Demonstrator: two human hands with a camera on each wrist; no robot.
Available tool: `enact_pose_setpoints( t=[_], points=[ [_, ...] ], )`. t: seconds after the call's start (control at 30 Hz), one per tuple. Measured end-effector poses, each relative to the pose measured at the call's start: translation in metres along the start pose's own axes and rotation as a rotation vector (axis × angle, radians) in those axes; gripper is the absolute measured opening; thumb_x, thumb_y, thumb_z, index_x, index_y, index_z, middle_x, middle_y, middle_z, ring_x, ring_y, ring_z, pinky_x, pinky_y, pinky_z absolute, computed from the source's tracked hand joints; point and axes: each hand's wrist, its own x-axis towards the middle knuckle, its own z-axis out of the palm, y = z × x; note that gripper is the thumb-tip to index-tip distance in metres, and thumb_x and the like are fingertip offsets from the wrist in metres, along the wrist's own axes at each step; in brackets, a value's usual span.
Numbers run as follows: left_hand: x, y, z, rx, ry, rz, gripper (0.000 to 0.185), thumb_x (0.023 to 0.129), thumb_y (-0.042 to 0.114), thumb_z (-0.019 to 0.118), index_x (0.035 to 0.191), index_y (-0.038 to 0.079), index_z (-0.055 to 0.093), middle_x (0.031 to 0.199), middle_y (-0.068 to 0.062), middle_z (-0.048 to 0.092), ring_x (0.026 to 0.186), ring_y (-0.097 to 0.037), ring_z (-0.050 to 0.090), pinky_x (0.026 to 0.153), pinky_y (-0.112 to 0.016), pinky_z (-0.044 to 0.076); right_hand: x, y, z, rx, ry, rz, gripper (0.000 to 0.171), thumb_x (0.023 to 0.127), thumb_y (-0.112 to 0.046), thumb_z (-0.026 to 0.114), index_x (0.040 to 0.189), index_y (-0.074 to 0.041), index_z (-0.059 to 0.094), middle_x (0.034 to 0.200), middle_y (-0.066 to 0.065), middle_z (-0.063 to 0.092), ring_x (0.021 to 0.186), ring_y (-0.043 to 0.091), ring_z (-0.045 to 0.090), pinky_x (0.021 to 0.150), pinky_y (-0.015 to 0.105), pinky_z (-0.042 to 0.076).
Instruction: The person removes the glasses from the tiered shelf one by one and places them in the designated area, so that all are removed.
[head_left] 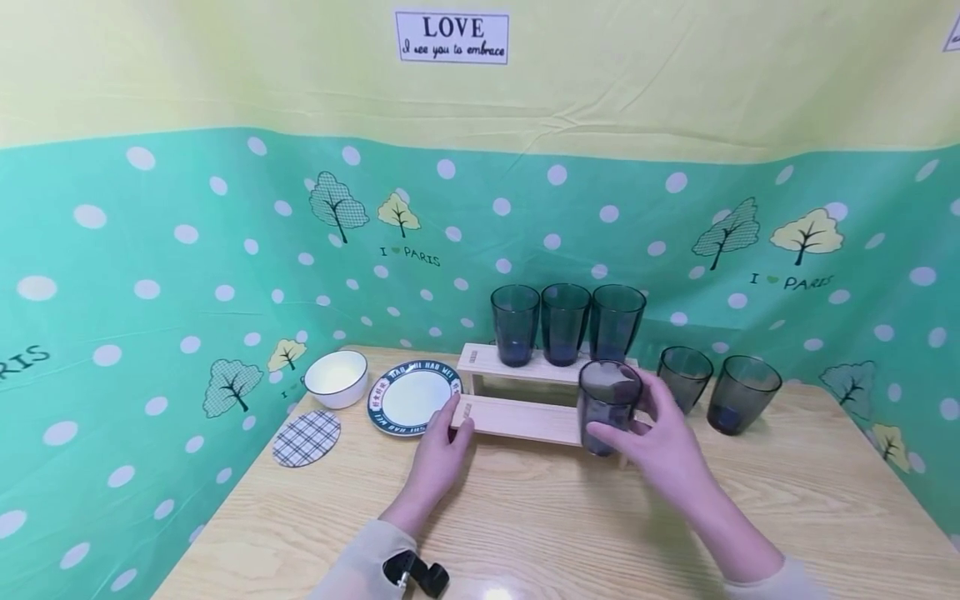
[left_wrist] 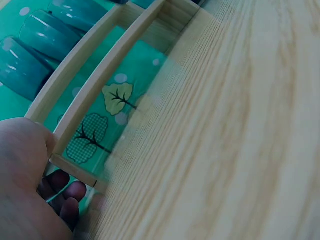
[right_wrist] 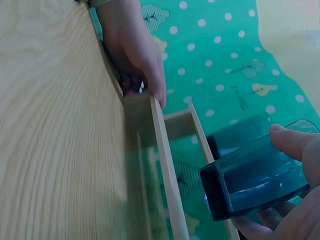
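A two-tier wooden rack (head_left: 525, 417) stands mid-table with three dark teal glasses (head_left: 564, 323) on its upper shelf. My left hand (head_left: 453, 421) grips the left end of the lower shelf, fingers curled over the rack's end (right_wrist: 137, 107); the left wrist view shows the same hand (left_wrist: 25, 185) against the rack frame (left_wrist: 100, 85). My right hand (head_left: 622, 417) holds another teal glass (head_left: 607, 404) upright at the right end of the lower shelf. In the right wrist view the glass (right_wrist: 255, 180) sits between thumb and fingers (right_wrist: 295, 145). Whether it rests on the shelf I cannot tell.
Two more dark glasses (head_left: 684, 377) (head_left: 742, 392) stand on the table right of the rack. Left of it lie a blue-rimmed plate (head_left: 412, 396), a white bowl (head_left: 337, 377) and a plaid coaster (head_left: 306, 437). Green dotted cloth walls close the back and both sides.
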Motion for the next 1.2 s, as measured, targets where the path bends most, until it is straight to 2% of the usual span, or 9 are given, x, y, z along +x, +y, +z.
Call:
enact_pose_setpoints(
  t=[0.1, 0.2, 0.33, 0.7, 0.93, 0.97, 1.03, 1.13, 1.2],
  points=[
    [0.0, 0.0, 0.0, -0.002, -0.003, 0.0, 0.064, 0.115, 0.031, 0.06, 0.171, 0.006, 0.039, 0.159, -0.024, 0.054, 0.152, -0.042, 0.049, 0.13, -0.057, 0.034, -0.006, 0.005, -0.02, -0.05, 0.022, 0.006, 0.111, 0.089, -0.035, 0.096, 0.174, -0.016, 0.028, 0.159, 0.02, 0.05, 0.149, 0.039, 0.048, 0.119, 0.05, 0.051],
    [0.0, 0.0, -0.001, -0.004, -0.007, -0.003, 0.065, 0.115, 0.032, 0.06, 0.171, 0.006, 0.039, 0.16, -0.024, 0.053, 0.153, -0.042, 0.047, 0.13, -0.057, 0.033, -0.011, 0.012, -0.039, -0.095, 0.056, 0.012, 0.111, 0.09, -0.036, 0.095, 0.174, -0.013, 0.026, 0.157, 0.023, 0.052, 0.146, 0.039, 0.05, 0.107, 0.028, 0.058],
    [0.001, -0.001, 0.0, -0.009, -0.006, -0.004, 0.065, 0.115, 0.032, 0.06, 0.171, 0.007, 0.039, 0.162, -0.024, 0.052, 0.154, -0.041, 0.046, 0.13, -0.057, 0.033, -0.017, 0.021, -0.066, -0.127, 0.108, 0.023, 0.109, 0.093, -0.035, 0.093, 0.174, -0.008, 0.024, 0.155, 0.027, 0.052, 0.141, 0.044, 0.053, 0.087, 0.006, 0.052],
    [0.001, -0.002, 0.0, -0.024, -0.003, -0.009, 0.065, 0.115, 0.032, 0.061, 0.171, 0.007, 0.039, 0.162, -0.023, 0.052, 0.154, -0.042, 0.045, 0.131, -0.057, 0.032, -0.02, 0.041, -0.127, -0.238, 0.216, 0.097, 0.113, 0.096, -0.045, 0.088, 0.177, -0.01, 0.017, 0.164, 0.025, 0.043, 0.151, 0.045, 0.04, 0.081, 0.003, 0.051],
    [0.001, -0.002, 0.0, -0.025, -0.004, -0.012, 0.065, 0.115, 0.031, 0.061, 0.171, 0.006, 0.039, 0.162, -0.023, 0.051, 0.155, -0.041, 0.045, 0.131, -0.057, 0.031, -0.018, 0.053, -0.156, -0.245, 0.32, 0.167, 0.114, 0.097, -0.047, 0.087, 0.179, -0.02, 0.013, 0.148, 0.009, 0.048, 0.156, 0.045, 0.035, 0.075, 0.002, 0.047],
    [0.001, -0.002, 0.0, -0.024, -0.005, -0.013, 0.065, 0.115, 0.031, 0.061, 0.171, 0.006, 0.039, 0.162, -0.023, 0.052, 0.155, -0.041, 0.045, 0.131, -0.057, 0.031, -0.018, 0.055, -0.159, -0.246, 0.333, 0.179, 0.114, 0.097, -0.048, 0.086, 0.179, -0.021, 0.012, 0.149, 0.011, 0.047, 0.157, 0.046, 0.033, 0.079, 0.002, 0.047],
    [0.001, -0.002, 0.0, -0.023, -0.006, -0.013, 0.065, 0.115, 0.031, 0.06, 0.171, 0.007, 0.039, 0.162, -0.023, 0.052, 0.155, -0.041, 0.045, 0.131, -0.057, 0.032, -0.018, 0.057, -0.165, -0.253, 0.354, 0.203, 0.113, 0.097, -0.05, 0.085, 0.179, -0.022, 0.011, 0.157, 0.019, 0.044, 0.159, 0.048, 0.03, 0.1, 0.012, 0.049],
    [0.001, -0.002, 0.0, -0.024, -0.01, -0.014, 0.065, 0.115, 0.032, 0.06, 0.171, 0.007, 0.039, 0.163, -0.023, 0.051, 0.155, -0.041, 0.045, 0.131, -0.057, 0.032, -0.017, 0.061, -0.174, -0.265, 0.365, 0.237, 0.114, 0.099, -0.054, 0.082, 0.179, -0.022, 0.007, 0.169, 0.03, 0.032, 0.161, 0.051, 0.025, 0.128, 0.044, 0.038],
    [0.001, -0.002, 0.0, -0.026, -0.01, -0.014, 0.065, 0.115, 0.032, 0.06, 0.171, 0.008, 0.038, 0.163, -0.024, 0.051, 0.155, -0.041, 0.045, 0.131, -0.057, 0.032, -0.016, 0.064, -0.179, -0.279, 0.371, 0.256, 0.116, 0.099, -0.057, 0.08, 0.179, -0.019, 0.006, 0.173, 0.033, 0.028, 0.16, 0.054, 0.023, 0.129, 0.068, 0.029]
  ],
)
